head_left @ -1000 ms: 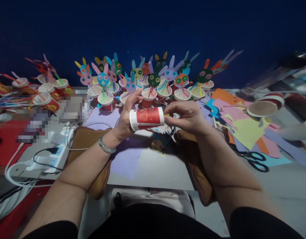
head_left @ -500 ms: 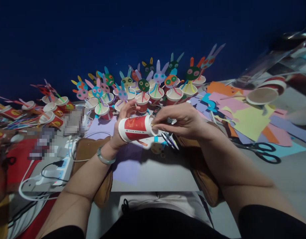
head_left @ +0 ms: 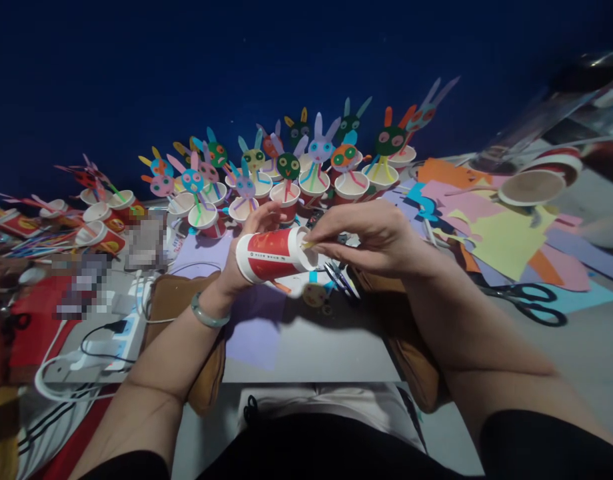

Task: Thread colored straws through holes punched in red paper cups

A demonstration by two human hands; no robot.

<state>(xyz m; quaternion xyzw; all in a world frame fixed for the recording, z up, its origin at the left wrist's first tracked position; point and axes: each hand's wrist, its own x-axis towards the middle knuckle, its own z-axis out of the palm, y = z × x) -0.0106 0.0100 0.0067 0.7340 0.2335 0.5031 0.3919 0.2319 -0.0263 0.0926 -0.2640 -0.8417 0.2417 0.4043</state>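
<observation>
My left hand (head_left: 256, 223) is wrapped round a red and white paper cup (head_left: 274, 255), held on its side above the table. The cup's narrower end, which looks like its base, points right. At that end my right hand (head_left: 366, 240) has thumb and forefinger pinched together, touching the cup. A small yellowish bit shows between those fingertips, too small to name. Below the cup lie a round yellow paper face (head_left: 314, 295) and a purple paper sheet (head_left: 254, 327). Pen-like tools (head_left: 342, 280) rest beside the face.
Several paper cups with rabbit-faced paper figures (head_left: 320, 150) stand along the back. Coloured paper scraps (head_left: 506, 240) and black-handled scissors (head_left: 536, 303) lie to the right. A power strip (head_left: 129, 327) with cables is at left, near a brown cushioned pad (head_left: 181, 300). Another person's hand shows at far left.
Both hands stay at the cup. The cup has turned slightly about its length, its printed line now higher. My right fingertips have shifted slightly at its end.
</observation>
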